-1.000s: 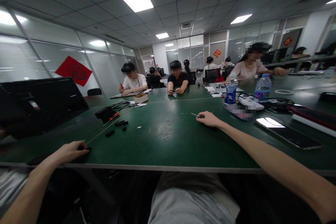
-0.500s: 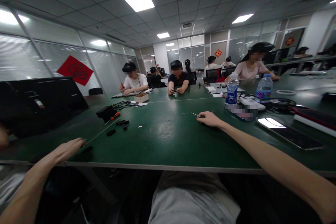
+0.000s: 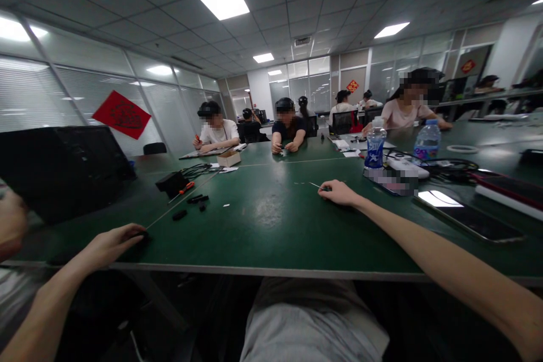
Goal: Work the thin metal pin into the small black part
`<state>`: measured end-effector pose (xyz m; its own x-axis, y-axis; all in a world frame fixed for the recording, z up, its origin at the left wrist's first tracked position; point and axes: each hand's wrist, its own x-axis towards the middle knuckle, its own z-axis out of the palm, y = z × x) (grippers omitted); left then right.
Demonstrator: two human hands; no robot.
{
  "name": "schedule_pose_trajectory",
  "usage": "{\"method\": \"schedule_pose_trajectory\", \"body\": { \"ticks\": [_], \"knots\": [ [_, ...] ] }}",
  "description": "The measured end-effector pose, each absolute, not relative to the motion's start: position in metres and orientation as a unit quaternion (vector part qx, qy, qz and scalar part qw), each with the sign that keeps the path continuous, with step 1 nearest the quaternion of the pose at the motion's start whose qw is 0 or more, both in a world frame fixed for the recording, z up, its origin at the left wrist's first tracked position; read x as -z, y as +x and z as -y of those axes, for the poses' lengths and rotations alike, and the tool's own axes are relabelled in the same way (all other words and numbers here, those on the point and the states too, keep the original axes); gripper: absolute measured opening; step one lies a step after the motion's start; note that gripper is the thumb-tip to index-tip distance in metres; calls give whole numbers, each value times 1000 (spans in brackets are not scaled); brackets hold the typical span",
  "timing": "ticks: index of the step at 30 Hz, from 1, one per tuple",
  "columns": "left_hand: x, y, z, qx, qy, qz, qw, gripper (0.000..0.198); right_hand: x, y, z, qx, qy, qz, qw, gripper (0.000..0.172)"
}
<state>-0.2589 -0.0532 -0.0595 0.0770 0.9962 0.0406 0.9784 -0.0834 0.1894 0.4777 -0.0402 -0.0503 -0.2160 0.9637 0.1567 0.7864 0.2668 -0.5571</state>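
Observation:
My right hand [image 3: 339, 194] rests on the green table [image 3: 271, 237], its fingers pinched on a thin metal pin [image 3: 314, 185] that points to the left. My left hand [image 3: 114, 245] lies near the table's front edge, fingers curled around a small dark spot [image 3: 144, 234] that they mostly hide. I cannot tell what that spot is. Between my hands lie a black pouch [image 3: 172, 184], an orange-handled screwdriver [image 3: 185, 186], and small black parts [image 3: 197, 199].
Far down the table stands a cardboard box [image 3: 229, 159]. Water bottles [image 3: 375, 147] and a power strip [image 3: 403, 167] sit right, beside a black phone [image 3: 466, 215]. A black panel [image 3: 63, 172] stands left. Several co-workers [image 3: 288, 124] sit beyond, and another person's hand [image 3: 12, 220] enters at left.
The view has tilted slightly level. The black panel at left has dropped lower, and the other person's hand has come further in. My hands have barely moved.

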Motion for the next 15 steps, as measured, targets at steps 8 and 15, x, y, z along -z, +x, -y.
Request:
{"method": "schedule_pose_trajectory", "body": {
  "ticks": [8,15],
  "knots": [
    [63,-255,52,-82,729,-676,75,64,50,477,40,-179,-576,760,242,29],
    [43,-222,76,-73,730,-677,66,55,50,477,40,-183,-573,761,243,29]
  ]
}}
